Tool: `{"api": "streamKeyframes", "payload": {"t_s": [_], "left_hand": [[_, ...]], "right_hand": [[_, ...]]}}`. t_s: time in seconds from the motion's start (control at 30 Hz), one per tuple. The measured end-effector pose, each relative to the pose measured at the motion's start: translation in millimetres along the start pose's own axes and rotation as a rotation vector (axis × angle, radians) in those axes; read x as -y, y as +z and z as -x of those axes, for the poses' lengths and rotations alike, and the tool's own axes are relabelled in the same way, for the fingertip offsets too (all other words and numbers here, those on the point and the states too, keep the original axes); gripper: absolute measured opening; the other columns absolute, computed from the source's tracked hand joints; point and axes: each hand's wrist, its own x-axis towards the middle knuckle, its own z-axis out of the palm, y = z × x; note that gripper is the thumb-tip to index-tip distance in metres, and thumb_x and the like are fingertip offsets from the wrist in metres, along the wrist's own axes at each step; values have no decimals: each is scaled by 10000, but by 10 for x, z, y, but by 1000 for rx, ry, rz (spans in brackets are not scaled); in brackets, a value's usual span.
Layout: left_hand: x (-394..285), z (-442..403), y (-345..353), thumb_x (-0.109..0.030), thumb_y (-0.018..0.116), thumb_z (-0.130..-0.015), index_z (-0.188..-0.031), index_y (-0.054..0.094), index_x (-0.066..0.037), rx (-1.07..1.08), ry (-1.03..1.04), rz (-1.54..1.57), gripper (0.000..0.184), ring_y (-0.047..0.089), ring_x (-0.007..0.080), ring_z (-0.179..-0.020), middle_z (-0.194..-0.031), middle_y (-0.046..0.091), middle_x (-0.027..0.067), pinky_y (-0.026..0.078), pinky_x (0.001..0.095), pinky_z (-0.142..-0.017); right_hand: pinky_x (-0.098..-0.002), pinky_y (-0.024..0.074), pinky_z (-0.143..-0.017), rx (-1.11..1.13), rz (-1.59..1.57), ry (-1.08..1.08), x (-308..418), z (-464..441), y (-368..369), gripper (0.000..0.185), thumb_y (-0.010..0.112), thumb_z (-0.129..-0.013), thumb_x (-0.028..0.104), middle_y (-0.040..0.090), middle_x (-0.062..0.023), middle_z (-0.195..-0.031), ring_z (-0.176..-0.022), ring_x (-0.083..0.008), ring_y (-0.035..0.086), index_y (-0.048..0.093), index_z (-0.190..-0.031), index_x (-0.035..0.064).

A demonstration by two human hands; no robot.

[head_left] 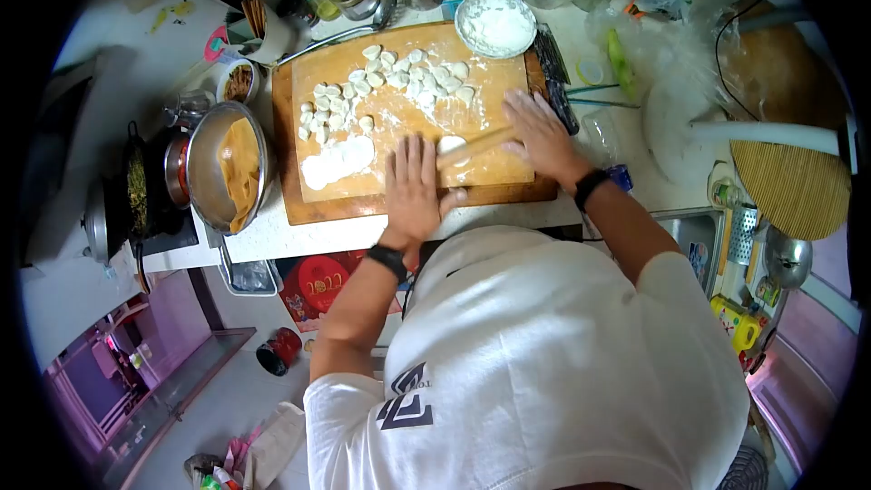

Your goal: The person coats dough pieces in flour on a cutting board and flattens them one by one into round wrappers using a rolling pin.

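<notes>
A wooden rolling pin point(481, 145) lies across a small round dough wrapper point(452, 147) on the floured wooden board point(513, 170). Flat over the pin's left end is my left hand point(413, 183), its fingers stretched out. My right hand point(543, 138) rests on the other end with its fingers extended. Left of my left hand are overlapping rolled dough wrappers point(337, 163), dusted with flour. Many small cut dough pieces point(428, 83) are scattered over the upper part of the board.
A bowl of flour point(495, 25) stands at the board's far right edge. To the left are a metal bowl with a brown sheet point(239, 172) inside and a ladle point(386, 11). Plastic bags point(671, 63) and a sink point(694, 240) lie to the right.
</notes>
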Motion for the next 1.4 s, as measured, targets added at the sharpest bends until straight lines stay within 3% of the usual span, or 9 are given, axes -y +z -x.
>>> {"api": "streamKeyframes", "payload": {"t_s": [0.13, 0.3, 0.37, 0.53, 0.7, 0.77, 1.03, 1.17, 1.4], "left_hand": [[238, -489, 57, -687, 579, -960, -1643, 327, 16, -89, -90, -52, 1012, 253, 472, -1587, -1682, 330, 306, 146, 613, -1296], [138, -49, 125, -708, 636, -913, -1639, 334, 18, -29, 5, 44, 1070, 241, 510, -1579, -1669, 324, 337, 152, 626, -1290], [-10, 146, 30, -694, 668, -892, -1662, 272, 20, 74, 36, 3, 1121, 254, 498, -1577, -1673, 323, 319, 193, 631, -1278], [206, -490, 8, -709, 626, -922, -1649, 298, 22, -73, -63, -108, 1083, 266, 502, -1571, -1669, 320, 333, 187, 615, -1284], [161, -59, 181, -713, 676, -882, -1651, 272, 36, -73, 11, -6, 1147, 255, 507, -1575, -1671, 292, 355, 192, 630, -1278], [-62, 156, -57, -698, 683, -886, -1655, 259, 33, 123, 46, 21, 1143, 246, 515, -1576, -1675, 289, 348, 201, 635, -1274], [236, -462, 47, -719, 566, -966, -1614, 372, 33, -95, -55, -124, 1011, 317, 487, -1552, -1628, 390, 339, 196, 632, -1272], [-58, 75, -123, -679, 630, -936, -1677, 228, 7, 142, 21, -13, 1086, 244, 487, -1583, -1681, 277, 340, 173, 624, -1288], [262, -473, 48, -728, 533, -980, -1652, 306, 9, -65, -59, -145, 1023, 287, 475, -1572, -1674, 326, 315, 192, 603, -1287]], "right_hand": [[-477, 233, -1310, -37, -21, 177, -65, -454, 58, 764, 672, -994, 474, 422, -220, -1660, -1580, -341, 348, 480, -1547, -18], [-472, 231, -1312, -14, -4, 26, 111, 5, -167, 786, 698, -972, 486, 429, -206, -1658, -1579, -334, 350, 483, -1552, 1], [-466, 221, -1316, 136, -72, 22, 119, 163, -189, 784, 695, -974, 492, 426, -202, -1661, -1584, -323, 342, 485, -1555, 9], [-470, 256, -1297, -62, -13, 157, -61, -425, 40, 779, 692, -975, 502, 434, -222, -1647, -1557, -342, 375, 505, -1525, -17], [-471, 252, -1301, -20, -68, 55, 121, 18, -180, 753, 701, -969, 474, 436, -213, -1649, -1567, -339, 364, 520, -1514, -14], [-472, 247, -1304, 82, -88, 30, 103, 98, -183, 750, 705, -966, 461, 435, -209, -1651, -1571, -336, 360, 518, -1517, -12], [-470, 244, -1303, -94, -67, 143, -56, -370, -50, 759, 697, -972, 465, 422, -227, -1654, -1576, -365, 338, 499, -1531, -9], [-474, 239, -1308, 35, -101, 40, 34, 44, -191, 759, 715, -960, 460, 439, -216, -1647, -1576, -338, 351, 512, -1520, -9], [-472, 265, -1294, -114, -2, 160, -105, -526, 35, 711, 660, -1001, 488, 474, -208, -1622, -1543, -345, 399, 545, -1488, -18]]}}
